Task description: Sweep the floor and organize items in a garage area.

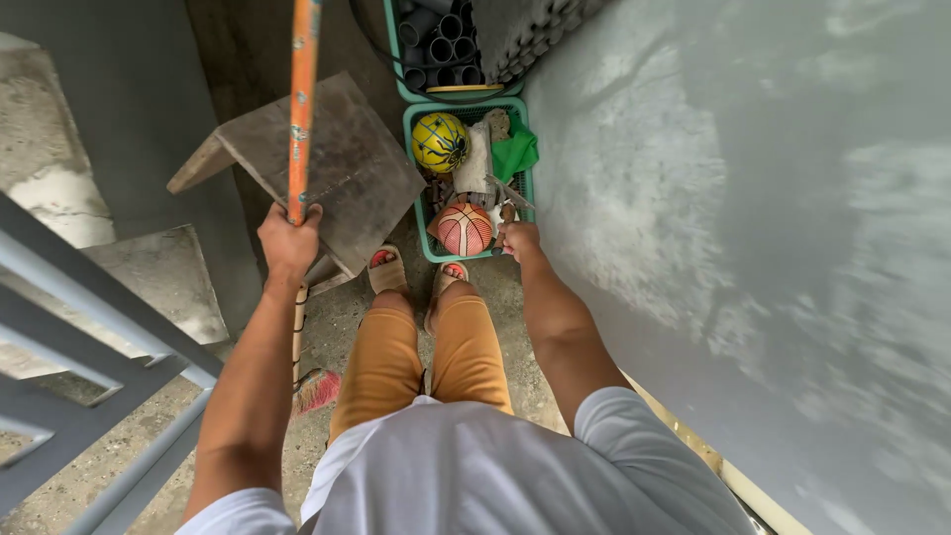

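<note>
My left hand (288, 238) is clenched around an orange broom handle (303, 99) that stands nearly upright; its pink bristle head (317, 389) rests on the concrete floor beside my left leg. My right hand (519, 239) reaches down to the near right corner of a green plastic crate (410, 159) and grips something small there, too hidden to name. The crate holds a yellow ball (440, 142), an orange basketball (464, 229), a green cloth (514, 155) and white rags. My sandalled feet stand just before the crate.
A second green crate (392, 40) of dark pipes sits behind the first. A worn wooden board (342, 168) leans at the left. A grey wall (753, 198) closes the right side. A grey metal railing (89, 327) and concrete steps are at the left.
</note>
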